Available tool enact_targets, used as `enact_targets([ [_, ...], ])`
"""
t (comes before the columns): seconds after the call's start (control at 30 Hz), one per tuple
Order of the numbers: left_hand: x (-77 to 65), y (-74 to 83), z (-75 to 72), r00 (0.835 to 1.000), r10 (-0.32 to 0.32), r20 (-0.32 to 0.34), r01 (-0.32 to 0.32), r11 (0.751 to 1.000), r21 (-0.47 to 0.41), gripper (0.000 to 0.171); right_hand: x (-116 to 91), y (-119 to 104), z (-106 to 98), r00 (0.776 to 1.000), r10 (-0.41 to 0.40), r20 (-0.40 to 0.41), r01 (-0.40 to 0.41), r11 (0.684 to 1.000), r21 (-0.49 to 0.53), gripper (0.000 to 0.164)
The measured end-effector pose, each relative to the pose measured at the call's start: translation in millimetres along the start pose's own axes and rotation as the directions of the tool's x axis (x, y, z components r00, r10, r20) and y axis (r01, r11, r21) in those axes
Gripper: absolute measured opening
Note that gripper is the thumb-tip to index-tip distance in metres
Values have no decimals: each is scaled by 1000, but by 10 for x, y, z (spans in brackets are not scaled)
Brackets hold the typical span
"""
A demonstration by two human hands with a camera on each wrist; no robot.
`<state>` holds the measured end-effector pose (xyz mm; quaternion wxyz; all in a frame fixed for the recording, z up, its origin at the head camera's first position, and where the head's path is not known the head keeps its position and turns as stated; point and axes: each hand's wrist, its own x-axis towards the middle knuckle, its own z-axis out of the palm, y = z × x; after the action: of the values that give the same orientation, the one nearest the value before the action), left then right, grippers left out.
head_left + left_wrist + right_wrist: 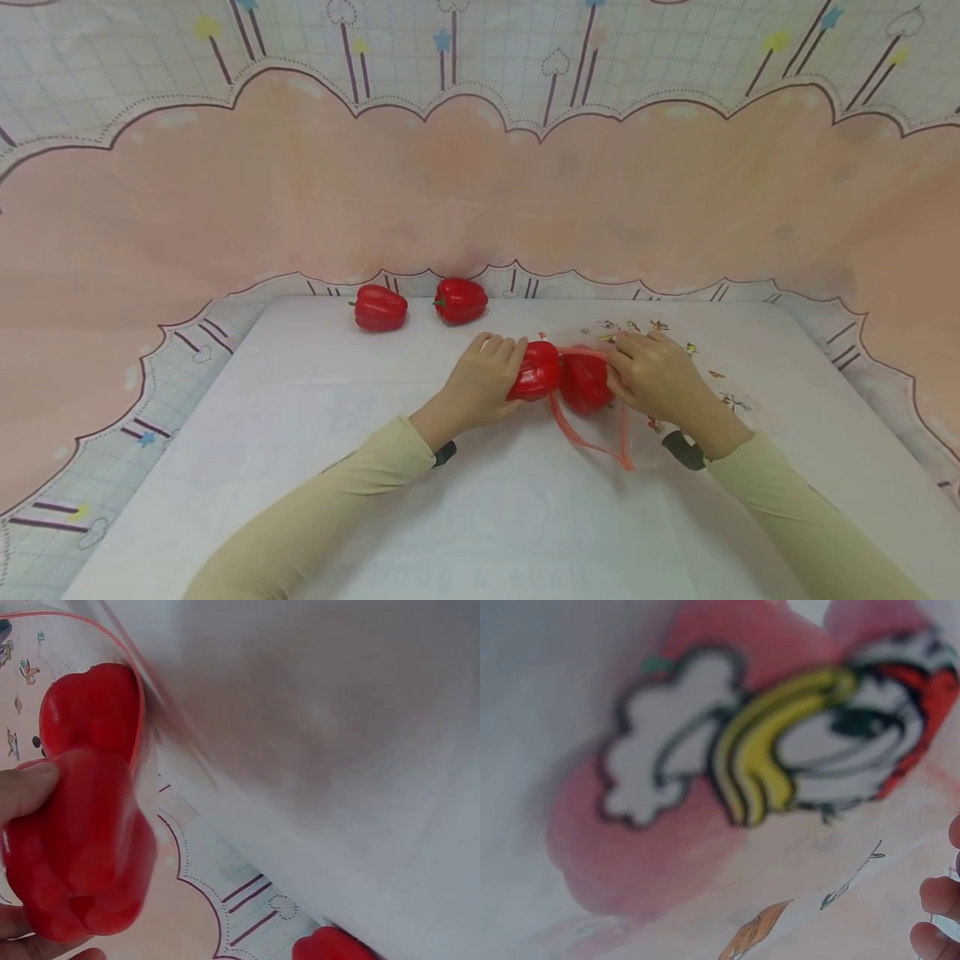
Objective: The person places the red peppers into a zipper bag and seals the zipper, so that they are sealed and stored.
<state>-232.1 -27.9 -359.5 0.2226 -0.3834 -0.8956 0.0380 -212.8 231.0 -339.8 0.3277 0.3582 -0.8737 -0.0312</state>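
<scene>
Four red peppers at least, folks, and one of them is up in the left hand (pixel 483 375)! That hand wraps the held pepper (pixel 535 372), thumb on one side, fingertips on the other, a grip round the body that leaves the stem end facing the bag (pixel 716 404), presumably so nothing blocks its front.

Over to the right hand (pixel 656 375): fingers curled, closed on the bag near its mouth, apparently to hold that soft film apart, since it would likely sag by itself. The pink rim (pixel 625 442) loops out towards the front edge of the tabletop (pixel 262 383), and just within it sits the bagged pepper (pixel 587 383), right beside the held one; whether they touch is hard to call. From the right wrist, more red shapes blur through the printed film, so no firm count in there!

Up at the back edge, left of the middle, lie the left spare (pixel 380 308) and the right spare (pixel 461 301), both on their sides, stems leftward, a small gap between, probably parked there out of the forearms' way. Behind them rises the patterned cloth (pixel 480 183). What a tidy layout!
</scene>
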Motion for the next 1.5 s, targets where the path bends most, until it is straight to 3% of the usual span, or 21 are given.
enact_targets([
  [0.33,83,68,-1,995,-36,92,35,999,16,71,20,-11,8,999,-30,-29,29,1000,-7,15],
  [0.7,139,133,23,997,-12,77,12,1000,0,71,53,-48,2,999,-36,-27,36,999,-3,11],
  [0.97,152,179,38,1000,-9,18,9,1000,2,68,72,-48,-5,1000,-23,-21,23,1000,-1,17],
  [1.13,118,191,84,999,-22,26,24,998,-58,69,54,-17,0,999,-9,-36,9,1000,9,13],
  [1.33,91,195,125,1000,25,16,-23,992,-121,74,26,6,-8,1000,18,-18,-17,1000,9,15],
  [1.5,106,196,138,994,109,8,-108,989,-100,73,32,-2,-8,1000,8,-21,-8,1000,18,14],
])
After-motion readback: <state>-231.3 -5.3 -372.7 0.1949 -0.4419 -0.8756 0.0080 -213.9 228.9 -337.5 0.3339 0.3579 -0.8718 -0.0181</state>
